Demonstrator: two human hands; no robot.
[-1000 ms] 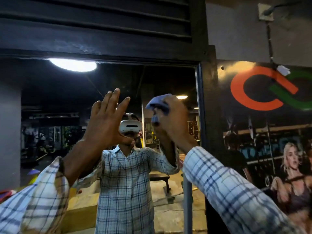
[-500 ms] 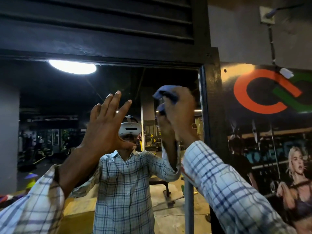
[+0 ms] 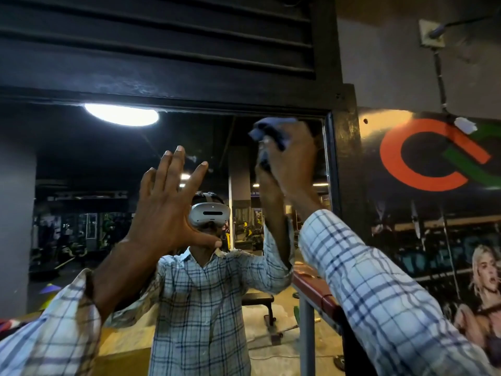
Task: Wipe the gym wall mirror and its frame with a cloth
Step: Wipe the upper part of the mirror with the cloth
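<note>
- Your right sleeve climbs steeply, since the work is high in the mirror's top right corner.
- Your left hand holds nothing. Its fingers are straight and spread, palm toward the glass. I judge it is there to steady you on the stretch, though from this angle I can't tell whether it touches the glass.
- Your right hand is clenched round the blue cloth, which is bunched into a wad (a firmer pad to press with). The wad shows above and left of your knuckles.
- The cloth sits between that hand and the glass, just under the frame's top edge, near its right side and well apart from your left hand.
- The cloth is not on the frame, so I'd say the frame is not yet being wiped.
- The poster beyond the frame plays no part.
</note>
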